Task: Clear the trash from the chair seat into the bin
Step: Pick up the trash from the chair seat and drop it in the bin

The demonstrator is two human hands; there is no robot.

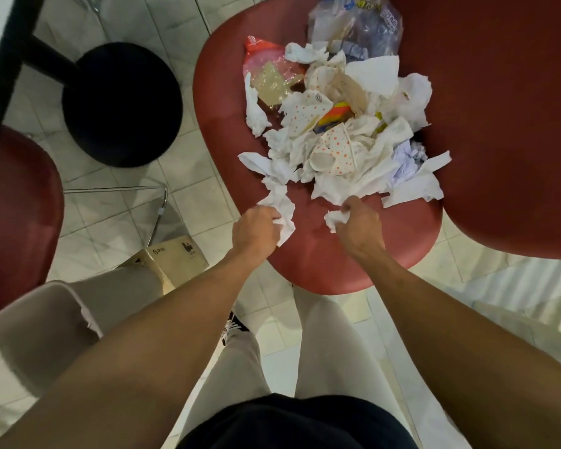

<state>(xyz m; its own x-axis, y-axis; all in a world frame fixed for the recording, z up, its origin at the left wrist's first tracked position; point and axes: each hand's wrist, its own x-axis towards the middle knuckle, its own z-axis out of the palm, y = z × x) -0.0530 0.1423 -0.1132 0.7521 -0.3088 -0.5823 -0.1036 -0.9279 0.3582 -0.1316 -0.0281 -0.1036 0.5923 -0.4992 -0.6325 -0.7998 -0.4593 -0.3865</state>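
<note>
I see trash (337,131): crumpled white tissues, dotted cups, plastic bags heaped on red seat (321,254) | left hand (256,230) clutches tissue (280,209) | right hand (358,222) clutches wad (334,219)

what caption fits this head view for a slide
Both hands, left and right, grab crumpled tissues from the littered red chair seat.

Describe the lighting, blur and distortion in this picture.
Head view: wide-angle bending curves the red chair seat and floor tiles; a bright washed-out patch lies on the floor at right; both hands and the trash pile look slightly soft.
</note>
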